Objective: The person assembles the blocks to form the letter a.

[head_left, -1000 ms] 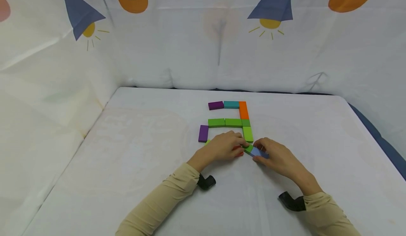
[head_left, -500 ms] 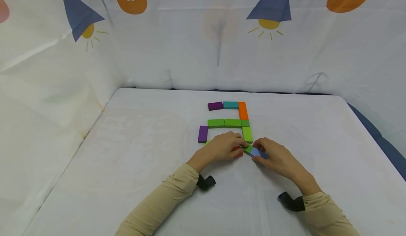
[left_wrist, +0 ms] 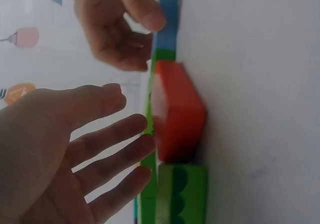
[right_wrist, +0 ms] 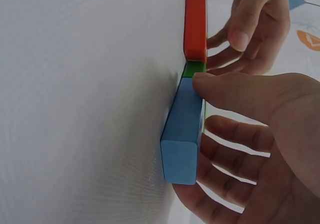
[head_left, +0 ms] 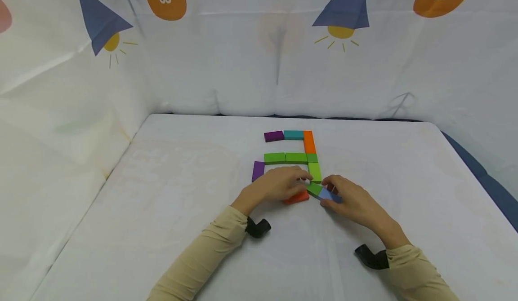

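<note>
My left hand (head_left: pixel 275 184) hovers over the lower row of coloured blocks, its fingers loosely extended and spread. In the left wrist view those fingers stand beside a red block (left_wrist: pixel 182 107), holding nothing. My right hand (head_left: pixel 358 202) pinches a blue block (head_left: pixel 329 195), thumb on one side and fingers on the other, as the right wrist view shows. The blue block lies slantwise, end to end with a small green block (head_left: pixel 314 189). Part of the red block and the row's left end are hidden under my left hand in the head view.
Farther back, green blocks (head_left: pixel 275 158) form a row, with a light green block (head_left: pixel 314 172), an orange block (head_left: pixel 309 142), a teal block (head_left: pixel 293 135) and purple blocks (head_left: pixel 274 136) around it. White table (head_left: pixel 182 247); printed cloth (head_left: pixel 234 58) hangs behind. Black curved pieces (head_left: pixel 258 228) sit at both wrists.
My left hand has drawn back slightly to the left, its fingers lifting away and uncovering more of the red block. My right hand stays on the blue block.
</note>
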A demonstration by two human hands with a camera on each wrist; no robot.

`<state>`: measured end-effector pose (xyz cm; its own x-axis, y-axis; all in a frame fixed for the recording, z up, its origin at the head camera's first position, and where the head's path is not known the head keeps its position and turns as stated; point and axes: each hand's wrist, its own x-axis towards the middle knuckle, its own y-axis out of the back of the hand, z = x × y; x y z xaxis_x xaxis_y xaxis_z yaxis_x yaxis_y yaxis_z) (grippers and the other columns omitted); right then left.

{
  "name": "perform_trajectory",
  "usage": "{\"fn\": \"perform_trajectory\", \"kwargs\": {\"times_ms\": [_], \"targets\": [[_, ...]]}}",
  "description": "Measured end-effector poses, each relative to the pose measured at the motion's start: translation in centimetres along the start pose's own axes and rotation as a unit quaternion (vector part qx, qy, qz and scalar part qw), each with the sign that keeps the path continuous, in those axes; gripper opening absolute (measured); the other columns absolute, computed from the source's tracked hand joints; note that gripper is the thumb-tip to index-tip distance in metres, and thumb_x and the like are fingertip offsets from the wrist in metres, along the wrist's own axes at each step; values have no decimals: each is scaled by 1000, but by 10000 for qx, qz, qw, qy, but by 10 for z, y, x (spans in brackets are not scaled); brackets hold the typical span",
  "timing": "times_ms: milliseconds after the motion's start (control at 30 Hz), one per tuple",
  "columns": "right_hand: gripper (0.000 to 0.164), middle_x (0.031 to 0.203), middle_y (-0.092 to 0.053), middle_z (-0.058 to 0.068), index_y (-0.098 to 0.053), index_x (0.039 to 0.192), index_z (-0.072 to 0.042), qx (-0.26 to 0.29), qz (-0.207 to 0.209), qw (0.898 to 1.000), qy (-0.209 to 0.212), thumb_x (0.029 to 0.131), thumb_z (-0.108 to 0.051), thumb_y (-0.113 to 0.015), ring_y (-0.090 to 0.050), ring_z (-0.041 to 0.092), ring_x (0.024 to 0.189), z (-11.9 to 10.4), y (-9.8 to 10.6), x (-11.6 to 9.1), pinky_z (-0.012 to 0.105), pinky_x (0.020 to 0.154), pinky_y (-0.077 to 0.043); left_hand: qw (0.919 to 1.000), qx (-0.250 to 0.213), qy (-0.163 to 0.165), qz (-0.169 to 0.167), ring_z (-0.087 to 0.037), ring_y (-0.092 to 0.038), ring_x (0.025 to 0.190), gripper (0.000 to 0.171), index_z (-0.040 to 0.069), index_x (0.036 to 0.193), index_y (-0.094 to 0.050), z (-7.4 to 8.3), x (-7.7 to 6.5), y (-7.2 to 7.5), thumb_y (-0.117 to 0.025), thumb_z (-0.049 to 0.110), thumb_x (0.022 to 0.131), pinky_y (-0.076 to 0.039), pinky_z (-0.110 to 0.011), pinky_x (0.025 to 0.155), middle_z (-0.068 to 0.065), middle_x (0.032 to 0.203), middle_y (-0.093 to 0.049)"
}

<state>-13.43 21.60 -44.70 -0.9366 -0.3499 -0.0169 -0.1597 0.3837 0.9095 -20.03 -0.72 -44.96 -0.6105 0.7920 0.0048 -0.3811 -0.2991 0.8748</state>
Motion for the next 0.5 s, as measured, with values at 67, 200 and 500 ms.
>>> {"fn": "perform_trajectory", "kwargs": {"times_ms": [67, 200, 500], "targets": [[42, 99, -63, 3, -56, 115, -7, -3, 7, 10000, 25, 82, -26, -73, -59, 15, 89, 0, 0, 0, 34, 76, -52, 9999, -11, 136, 95, -9, -58, 107, 34, 19, 129, -57, -3, -2, 5, -52, 29, 97, -47, -24, 94, 5, 124, -61], [39, 100, -62, 2, -56, 116, -8, -22, 52, 10000, 58, 84, -27, -70, -60, 15, 90, 1, 0, 0, 34, 76, -52, 9984, 90, 285, 473, -12, -56, 116, 34, 20, 129, -57, -10, -8, 15, -52, 29, 97, -45, -30, 99, 5, 129, -59], [29, 102, -62, 2, -59, 112, -8, -5, 328, 9994, 74, 90, -26, -64, -59, 18, 94, 7, 2, 3, 37, 78, -52, 9808, 751, 688, 1662, -20, -55, 118, 36, 19, 129, -58, -26, -14, 19, -59, 26, 93, -42, -43, 100, 0, 130, -57]]}}
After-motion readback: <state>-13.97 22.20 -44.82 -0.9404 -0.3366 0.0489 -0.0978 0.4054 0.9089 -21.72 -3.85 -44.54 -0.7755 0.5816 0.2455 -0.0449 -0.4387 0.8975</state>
